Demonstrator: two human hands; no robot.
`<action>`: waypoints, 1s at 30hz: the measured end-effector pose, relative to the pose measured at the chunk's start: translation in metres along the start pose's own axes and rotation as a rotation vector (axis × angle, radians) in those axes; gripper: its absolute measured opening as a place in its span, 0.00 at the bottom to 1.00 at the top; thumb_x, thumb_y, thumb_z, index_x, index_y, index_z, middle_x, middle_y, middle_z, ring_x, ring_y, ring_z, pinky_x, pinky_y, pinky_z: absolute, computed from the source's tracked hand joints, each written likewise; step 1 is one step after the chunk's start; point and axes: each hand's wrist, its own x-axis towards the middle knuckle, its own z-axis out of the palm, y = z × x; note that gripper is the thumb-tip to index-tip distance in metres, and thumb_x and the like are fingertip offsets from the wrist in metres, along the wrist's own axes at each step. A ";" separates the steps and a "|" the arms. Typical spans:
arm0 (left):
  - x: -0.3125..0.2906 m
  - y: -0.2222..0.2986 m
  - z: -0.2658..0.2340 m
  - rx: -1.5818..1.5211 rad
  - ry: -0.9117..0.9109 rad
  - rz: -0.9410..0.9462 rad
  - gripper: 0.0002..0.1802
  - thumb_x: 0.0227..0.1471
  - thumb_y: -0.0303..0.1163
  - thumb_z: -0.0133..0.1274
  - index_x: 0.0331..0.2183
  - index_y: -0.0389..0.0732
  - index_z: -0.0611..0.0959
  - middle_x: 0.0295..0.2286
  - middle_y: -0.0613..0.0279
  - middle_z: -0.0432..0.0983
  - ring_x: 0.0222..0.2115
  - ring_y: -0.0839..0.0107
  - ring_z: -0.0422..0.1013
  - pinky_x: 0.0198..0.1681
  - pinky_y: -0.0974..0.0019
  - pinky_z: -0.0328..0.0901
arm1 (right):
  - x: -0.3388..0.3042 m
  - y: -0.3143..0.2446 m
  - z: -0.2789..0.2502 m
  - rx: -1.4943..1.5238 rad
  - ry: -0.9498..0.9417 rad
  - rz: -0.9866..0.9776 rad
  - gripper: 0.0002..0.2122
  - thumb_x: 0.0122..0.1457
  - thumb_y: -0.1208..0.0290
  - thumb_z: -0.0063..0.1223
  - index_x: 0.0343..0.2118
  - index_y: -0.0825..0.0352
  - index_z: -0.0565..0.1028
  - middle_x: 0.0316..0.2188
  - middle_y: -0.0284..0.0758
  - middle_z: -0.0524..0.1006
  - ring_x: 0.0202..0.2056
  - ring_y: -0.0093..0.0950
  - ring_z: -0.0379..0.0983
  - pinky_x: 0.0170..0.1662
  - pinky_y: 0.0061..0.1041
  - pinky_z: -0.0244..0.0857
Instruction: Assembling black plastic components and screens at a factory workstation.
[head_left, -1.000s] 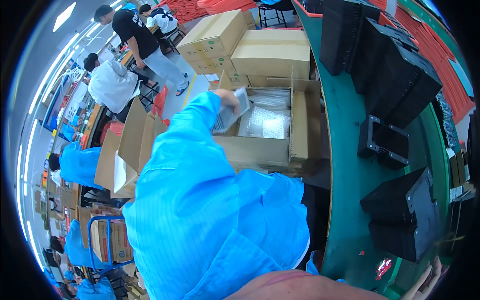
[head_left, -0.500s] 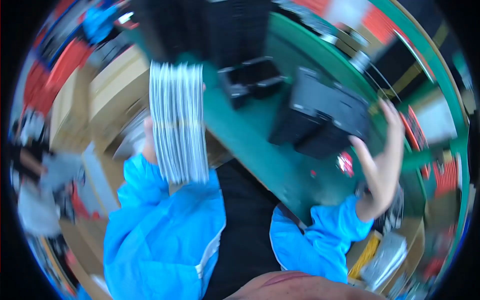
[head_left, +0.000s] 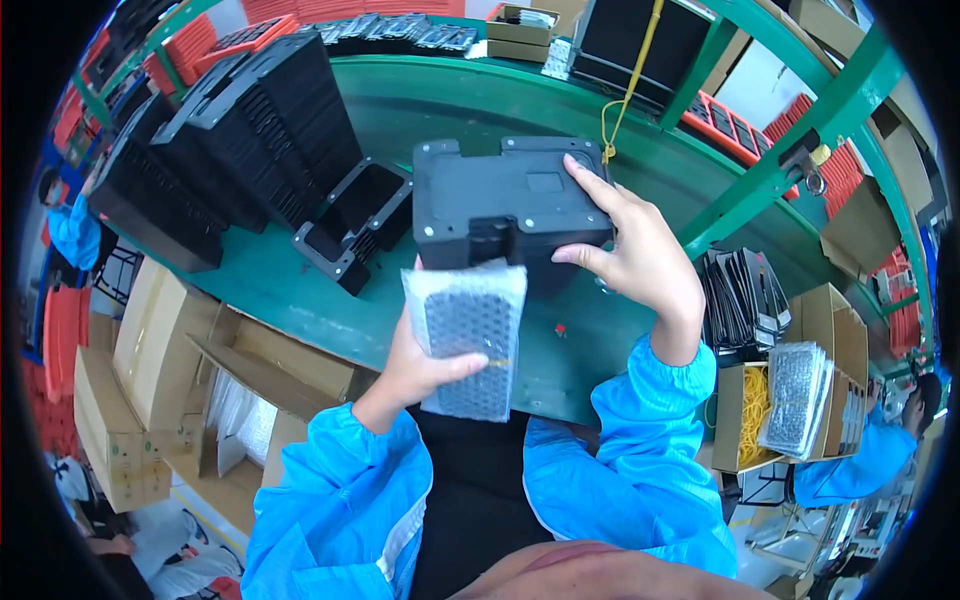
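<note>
My left hand (head_left: 430, 365) grips a bundle of bubble-wrap bags (head_left: 465, 330) with a thin yellow band around it. The thumb presses on its face and the fingers are behind, mostly hidden. Just beyond the bundle stands a stack of black plastic trays (head_left: 510, 190) with a notch in its near side. My right hand (head_left: 645, 240) holds the right end of this stack, index finger stretched over the top and thumb against the near side. To the left, touching or nearly so, lies a lower black tray (head_left: 350, 215) with dark recesses.
Tall black tray stacks (head_left: 270, 130) stand at the left on the green table (head_left: 290, 310). Open cardboard boxes (head_left: 150, 350) flank its near left edge. At right, a box holds yellow rubber bands (head_left: 755, 415) beside more bubble-wrap bags (head_left: 795, 400). A green post (head_left: 740, 200) rises behind my right hand.
The bag bundle has turned from edge-on to face-up and come in front of the tray stack. My right hand has gone from spread beside the stack to gripping it. My view has turned.
</note>
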 end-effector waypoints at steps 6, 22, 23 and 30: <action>0.073 -0.008 -0.030 -0.061 -0.054 -0.225 0.45 0.40 0.27 0.70 0.59 0.36 0.67 0.51 0.55 0.74 0.51 0.63 0.73 0.57 0.57 0.65 | 0.018 0.032 0.009 -0.147 0.247 -0.063 0.41 0.48 0.69 0.73 0.66 0.65 0.64 0.51 0.55 0.75 0.54 0.52 0.73 0.54 0.39 0.68; 0.019 -0.056 -0.061 -0.931 0.079 -0.166 0.35 0.58 0.53 0.53 0.58 0.37 0.72 0.51 0.52 0.77 0.49 0.57 0.76 0.54 0.52 0.71 | 0.002 -0.006 0.015 -0.371 0.344 0.193 0.37 0.57 0.64 0.66 0.67 0.63 0.60 0.35 0.46 0.81 0.30 0.35 0.80 0.37 0.30 0.72; 0.012 -0.059 -0.068 -0.920 0.081 -0.178 0.36 0.59 0.54 0.51 0.58 0.37 0.72 0.51 0.52 0.77 0.49 0.57 0.76 0.54 0.52 0.71 | -0.003 -0.020 0.017 -0.459 0.366 0.295 0.33 0.58 0.65 0.65 0.66 0.63 0.64 0.33 0.44 0.81 0.29 0.32 0.79 0.36 0.29 0.71; -0.010 -0.068 -0.067 -0.938 0.093 -0.243 0.37 0.59 0.57 0.50 0.59 0.38 0.72 0.52 0.52 0.76 0.49 0.56 0.76 0.56 0.51 0.70 | -0.028 -0.057 0.122 0.149 -0.006 -0.117 0.12 0.59 0.73 0.61 0.46 0.66 0.77 0.36 0.33 0.79 0.28 0.27 0.76 0.32 0.23 0.69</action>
